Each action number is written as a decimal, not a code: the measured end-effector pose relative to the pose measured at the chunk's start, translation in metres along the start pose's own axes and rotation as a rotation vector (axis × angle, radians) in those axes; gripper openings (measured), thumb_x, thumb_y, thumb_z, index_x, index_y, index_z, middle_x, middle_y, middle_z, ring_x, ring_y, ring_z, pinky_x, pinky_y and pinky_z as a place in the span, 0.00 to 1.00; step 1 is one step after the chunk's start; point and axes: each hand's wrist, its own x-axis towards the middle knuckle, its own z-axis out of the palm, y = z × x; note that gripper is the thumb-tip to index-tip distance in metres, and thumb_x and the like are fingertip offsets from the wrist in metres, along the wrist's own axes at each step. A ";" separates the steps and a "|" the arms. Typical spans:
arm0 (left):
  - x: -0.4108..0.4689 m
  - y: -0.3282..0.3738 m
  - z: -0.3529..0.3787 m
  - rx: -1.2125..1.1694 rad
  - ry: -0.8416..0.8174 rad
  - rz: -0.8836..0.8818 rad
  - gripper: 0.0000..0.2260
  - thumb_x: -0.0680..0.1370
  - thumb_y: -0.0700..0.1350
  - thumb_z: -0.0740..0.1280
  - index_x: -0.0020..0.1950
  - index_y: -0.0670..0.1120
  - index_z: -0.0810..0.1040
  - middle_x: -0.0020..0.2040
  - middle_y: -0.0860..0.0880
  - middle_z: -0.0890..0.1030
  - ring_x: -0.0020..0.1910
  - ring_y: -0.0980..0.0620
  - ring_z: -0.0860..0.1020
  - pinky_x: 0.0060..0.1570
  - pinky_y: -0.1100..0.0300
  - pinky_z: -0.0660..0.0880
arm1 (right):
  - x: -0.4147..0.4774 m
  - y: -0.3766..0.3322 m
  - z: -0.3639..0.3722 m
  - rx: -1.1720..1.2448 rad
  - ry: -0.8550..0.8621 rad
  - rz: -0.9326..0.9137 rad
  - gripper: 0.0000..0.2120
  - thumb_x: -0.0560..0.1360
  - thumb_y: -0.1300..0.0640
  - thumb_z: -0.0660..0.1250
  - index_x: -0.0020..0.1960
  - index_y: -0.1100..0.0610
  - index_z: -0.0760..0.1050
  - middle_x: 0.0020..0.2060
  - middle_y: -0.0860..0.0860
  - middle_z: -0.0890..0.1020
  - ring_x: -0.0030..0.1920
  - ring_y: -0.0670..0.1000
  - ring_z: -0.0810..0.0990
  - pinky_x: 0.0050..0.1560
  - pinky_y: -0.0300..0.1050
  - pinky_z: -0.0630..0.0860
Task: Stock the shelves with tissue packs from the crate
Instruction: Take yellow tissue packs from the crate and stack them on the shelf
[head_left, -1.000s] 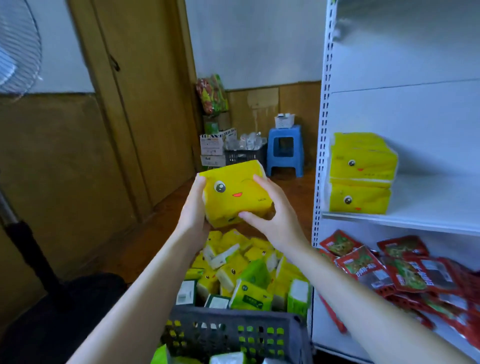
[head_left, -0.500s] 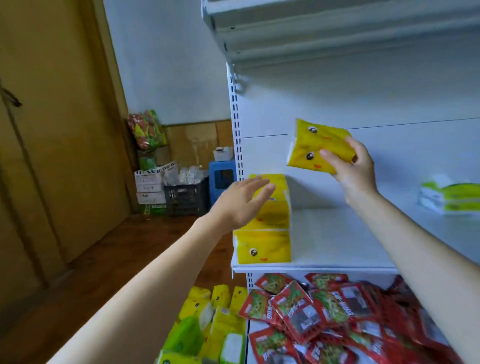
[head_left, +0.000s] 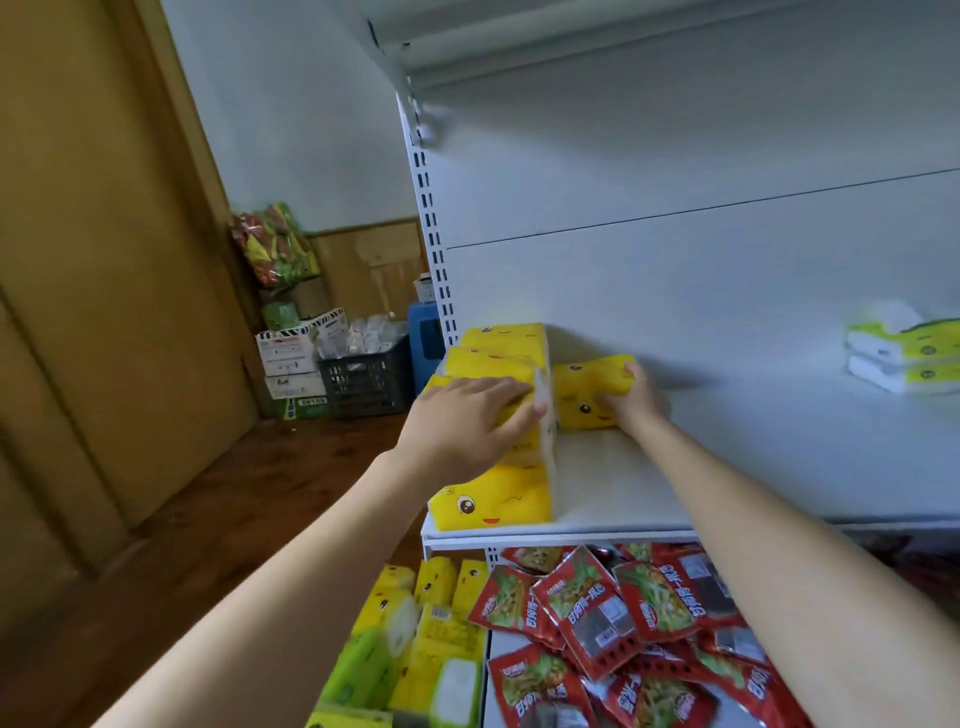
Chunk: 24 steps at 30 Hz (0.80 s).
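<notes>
My right hand (head_left: 631, 402) grips a yellow tissue pack (head_left: 587, 392) with a cartoon face, which rests on the white shelf (head_left: 623, 499) just right of a stack of yellow packs (head_left: 496, 493). My left hand (head_left: 467, 426) lies flat on the front of that stack, fingers spread, holding nothing. Below, at the bottom left, the crate's yellow and green tissue packs (head_left: 415, 639) are visible; the crate itself is out of sight.
Two green-and-white tissue packs (head_left: 904, 358) sit at the shelf's far right. Red snack packets (head_left: 613, 639) fill the shelf below. Against the far wall stand boxes (head_left: 296, 358), a dark crate (head_left: 363, 379) and a blue stool (head_left: 423, 343). A wooden door is on the left.
My right hand has lowered the yellow pack from mid-air down onto the shelf beside the stack. My left hand has moved forward onto the stack.
</notes>
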 end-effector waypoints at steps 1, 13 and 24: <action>0.000 -0.001 0.001 0.015 -0.007 0.006 0.24 0.79 0.62 0.48 0.73 0.57 0.64 0.73 0.56 0.66 0.72 0.52 0.63 0.67 0.55 0.60 | 0.004 0.002 0.003 -0.013 -0.004 0.017 0.29 0.69 0.48 0.67 0.67 0.53 0.66 0.64 0.57 0.74 0.63 0.61 0.73 0.61 0.51 0.68; -0.030 -0.030 0.012 -0.666 0.262 -0.295 0.30 0.79 0.63 0.54 0.77 0.50 0.53 0.72 0.52 0.64 0.68 0.58 0.66 0.64 0.62 0.59 | -0.028 -0.004 -0.028 -0.035 0.092 -0.158 0.35 0.74 0.51 0.68 0.75 0.52 0.54 0.74 0.59 0.54 0.75 0.55 0.52 0.72 0.47 0.53; -0.035 -0.018 0.032 -1.232 0.154 -0.494 0.38 0.75 0.67 0.57 0.77 0.55 0.42 0.77 0.52 0.54 0.74 0.47 0.59 0.72 0.46 0.58 | -0.065 -0.037 -0.017 -0.015 0.014 -0.307 0.30 0.76 0.54 0.65 0.75 0.52 0.57 0.74 0.59 0.54 0.75 0.54 0.50 0.72 0.47 0.51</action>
